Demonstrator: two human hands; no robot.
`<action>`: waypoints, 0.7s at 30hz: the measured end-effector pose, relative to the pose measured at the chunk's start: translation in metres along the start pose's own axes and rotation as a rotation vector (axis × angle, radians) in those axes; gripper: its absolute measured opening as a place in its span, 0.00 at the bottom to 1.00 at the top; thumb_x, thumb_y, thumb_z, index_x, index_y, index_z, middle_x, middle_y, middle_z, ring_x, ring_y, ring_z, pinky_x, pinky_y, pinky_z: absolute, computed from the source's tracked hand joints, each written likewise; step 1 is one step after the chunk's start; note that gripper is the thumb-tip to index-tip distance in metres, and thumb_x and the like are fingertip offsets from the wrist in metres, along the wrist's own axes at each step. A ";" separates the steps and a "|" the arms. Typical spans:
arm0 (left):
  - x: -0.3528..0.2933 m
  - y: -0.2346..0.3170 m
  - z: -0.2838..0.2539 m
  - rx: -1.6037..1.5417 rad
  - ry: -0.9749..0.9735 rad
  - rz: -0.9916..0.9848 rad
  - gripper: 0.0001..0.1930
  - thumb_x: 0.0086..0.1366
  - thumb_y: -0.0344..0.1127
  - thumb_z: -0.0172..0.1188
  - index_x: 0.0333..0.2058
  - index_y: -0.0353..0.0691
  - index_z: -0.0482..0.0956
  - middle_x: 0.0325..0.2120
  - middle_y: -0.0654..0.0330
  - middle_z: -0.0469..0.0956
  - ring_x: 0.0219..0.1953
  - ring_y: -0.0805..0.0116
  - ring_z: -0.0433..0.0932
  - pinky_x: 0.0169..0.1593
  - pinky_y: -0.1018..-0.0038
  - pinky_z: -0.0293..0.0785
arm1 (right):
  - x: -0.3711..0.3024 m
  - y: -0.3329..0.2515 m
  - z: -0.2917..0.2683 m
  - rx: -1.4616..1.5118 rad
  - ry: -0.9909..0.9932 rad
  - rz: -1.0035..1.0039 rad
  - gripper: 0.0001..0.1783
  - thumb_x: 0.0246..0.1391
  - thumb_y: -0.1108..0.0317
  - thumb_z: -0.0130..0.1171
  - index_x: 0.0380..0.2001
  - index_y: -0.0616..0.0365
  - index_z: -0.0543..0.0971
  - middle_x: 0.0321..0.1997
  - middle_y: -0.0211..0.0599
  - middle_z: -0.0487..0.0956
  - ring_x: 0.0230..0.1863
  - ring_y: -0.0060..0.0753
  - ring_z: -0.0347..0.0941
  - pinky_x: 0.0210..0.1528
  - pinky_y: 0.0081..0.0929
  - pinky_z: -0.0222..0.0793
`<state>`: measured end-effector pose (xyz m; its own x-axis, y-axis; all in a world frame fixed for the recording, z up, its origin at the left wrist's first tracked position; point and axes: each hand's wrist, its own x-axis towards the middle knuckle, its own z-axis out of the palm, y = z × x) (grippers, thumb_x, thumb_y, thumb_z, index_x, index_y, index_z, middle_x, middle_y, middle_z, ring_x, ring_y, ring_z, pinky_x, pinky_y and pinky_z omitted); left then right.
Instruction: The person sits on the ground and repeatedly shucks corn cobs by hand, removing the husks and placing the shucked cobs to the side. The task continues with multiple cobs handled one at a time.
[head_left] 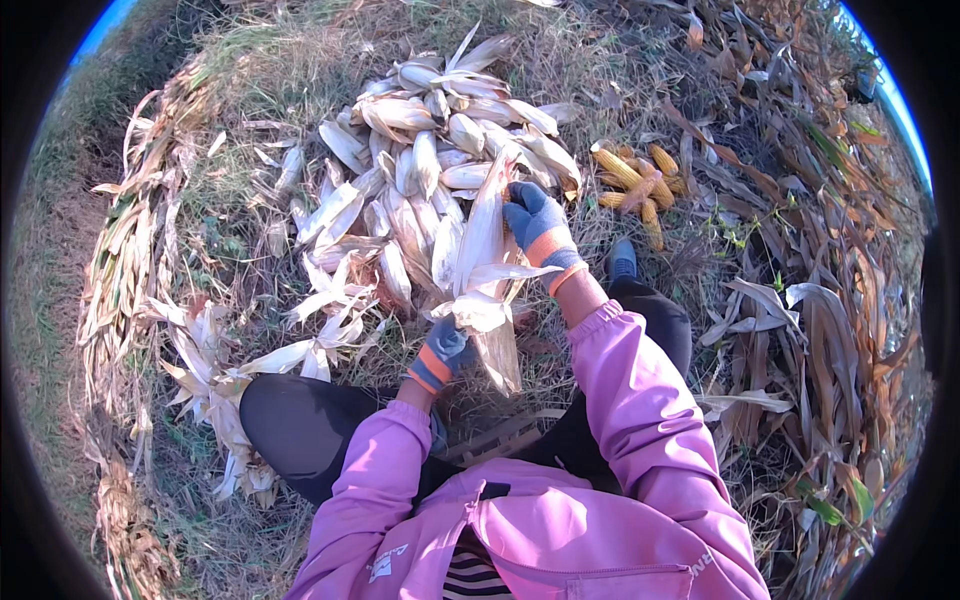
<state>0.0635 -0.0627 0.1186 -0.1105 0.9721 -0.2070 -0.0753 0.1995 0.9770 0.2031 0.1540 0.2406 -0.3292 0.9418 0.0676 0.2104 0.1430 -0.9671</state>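
Between my two gloved hands is an ear of corn with its pale, dry husk [478, 245] partly peeled and hanging loose in flaps. My left hand [444, 350], in a grey-blue glove with an orange band, is closed at the lower end of the ear, its fingertips partly hidden by the husk. At the upper end my right hand [538, 220], gloved alike, is closed round the ear, and a little of the cob shows beside its fingers. Just beyond lies a heap of unhusked corn ears [425, 160].
Several bare yellow corn cobs [630, 180] lie in a small pile at the right. Stripped husks [320, 335] are strewn at the left. Bundled dry stalks [125, 330] run along the far left, and more dry corn leaves [810, 330] line the right. My bent knees [300, 420] frame the dry grass before me.
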 end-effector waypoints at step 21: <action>-0.006 0.051 -0.001 -0.068 -0.124 -0.028 0.18 0.62 0.42 0.56 0.48 0.39 0.70 0.35 0.67 0.76 0.36 0.77 0.74 0.38 0.79 0.73 | 0.008 -0.013 -0.015 0.649 -0.114 0.301 0.17 0.41 0.74 0.63 0.37 0.63 0.75 0.32 0.31 0.76 0.31 0.26 0.71 0.37 0.25 0.68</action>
<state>0.0596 -0.0584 0.1695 0.0155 0.9750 -0.2218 -0.1439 0.2217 0.9644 0.2117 0.1643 0.2573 -0.4441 0.8695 -0.2162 -0.2707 -0.3602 -0.8927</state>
